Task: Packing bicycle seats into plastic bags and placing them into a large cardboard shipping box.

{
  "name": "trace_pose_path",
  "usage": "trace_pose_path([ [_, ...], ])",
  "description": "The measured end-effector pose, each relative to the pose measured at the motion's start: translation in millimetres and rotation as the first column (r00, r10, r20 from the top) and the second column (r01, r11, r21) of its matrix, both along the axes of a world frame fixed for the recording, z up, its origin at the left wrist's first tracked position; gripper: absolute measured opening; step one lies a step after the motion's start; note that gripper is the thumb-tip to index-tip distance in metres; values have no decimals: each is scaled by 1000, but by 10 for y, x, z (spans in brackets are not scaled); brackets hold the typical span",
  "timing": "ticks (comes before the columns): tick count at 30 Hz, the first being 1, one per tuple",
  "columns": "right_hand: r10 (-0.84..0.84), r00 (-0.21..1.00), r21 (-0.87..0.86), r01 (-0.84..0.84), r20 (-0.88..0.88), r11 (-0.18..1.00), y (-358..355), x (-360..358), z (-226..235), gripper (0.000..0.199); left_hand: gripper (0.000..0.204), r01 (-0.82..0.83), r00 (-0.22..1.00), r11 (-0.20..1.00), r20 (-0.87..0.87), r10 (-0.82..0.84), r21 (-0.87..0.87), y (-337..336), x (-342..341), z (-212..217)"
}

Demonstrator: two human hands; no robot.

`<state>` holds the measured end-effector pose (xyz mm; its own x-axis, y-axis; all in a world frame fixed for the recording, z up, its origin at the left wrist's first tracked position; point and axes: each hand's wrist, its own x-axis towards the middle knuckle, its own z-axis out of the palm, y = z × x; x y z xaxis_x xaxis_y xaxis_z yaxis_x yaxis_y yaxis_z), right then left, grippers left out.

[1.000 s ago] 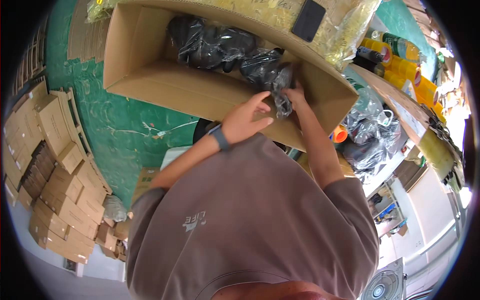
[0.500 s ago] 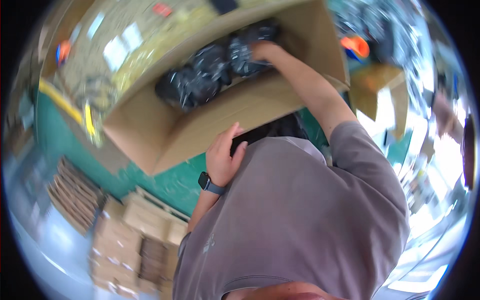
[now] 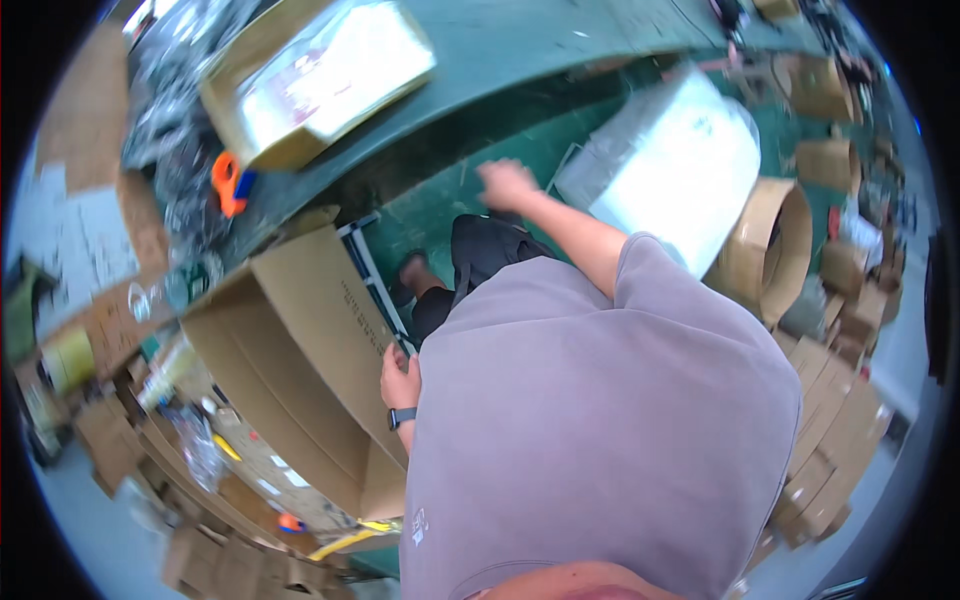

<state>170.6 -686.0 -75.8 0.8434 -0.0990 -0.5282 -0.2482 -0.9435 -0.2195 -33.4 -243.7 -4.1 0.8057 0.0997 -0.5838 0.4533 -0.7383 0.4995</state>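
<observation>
My left hand (image 3: 400, 378), wearing a dark watch on the wrist, is beside the near edge of a large open cardboard box (image 3: 310, 370). Its thumb and fingers look apart, partly turned from view. The box stands to my left, and its inner walls show; from here I cannot make out the black bundles inside. My right hand (image 3: 507, 186) reaches forward above the green floor, left of a big white plastic sack (image 3: 680, 165) and apart from it. Motion smears its fingers, so I cannot see whether it holds anything.
An orange and blue tape dispenser (image 3: 230, 186) lies on the workbench by crumpled clear plastic (image 3: 180, 110). A shallow carton (image 3: 225, 95) holding white material sits at the bench edge. Behind the sack stands an open carton (image 3: 775, 250); flattened cardboard (image 3: 835, 410) is stacked at the right.
My view and body have turned to the right. My right hand has come out of the box, off the black plastic-wrapped bundles, and now reaches over the floor. My left hand stays beside the box.
</observation>
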Motion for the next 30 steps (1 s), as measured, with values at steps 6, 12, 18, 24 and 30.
trace_pose_path([
  [6, -823, 568, -235, 800, -3, 552, -4177, -2514, -1625, 33, 53, 165, 950, 984, -281, -139, 72, -810, -275, -347],
  [12, -678, 701, -163, 659, -219, 734, -4325, -3265, -1934, 68, 52, 178, 908, 983, -392, -145, 50, -1253, -193, -372],
  [18, -531, 844, -441, 506, 75, 741, -3694, -3241, -2579, 117, 53, 165, 839, 977, -541, -66, 137, -1825, -42, 58],
  [24, -581, 788, -456, 601, 203, 657, -3766, -3229, -3005, 111, 54, 152, 895, 977, -441, -70, 153, -1932, 85, 29],
  [30, -652, 711, -2, 676, 264, 737, -4015, -3720, -2835, 78, 56, 114, 886, 993, -448, -118, -36, -1898, 131, -64],
])
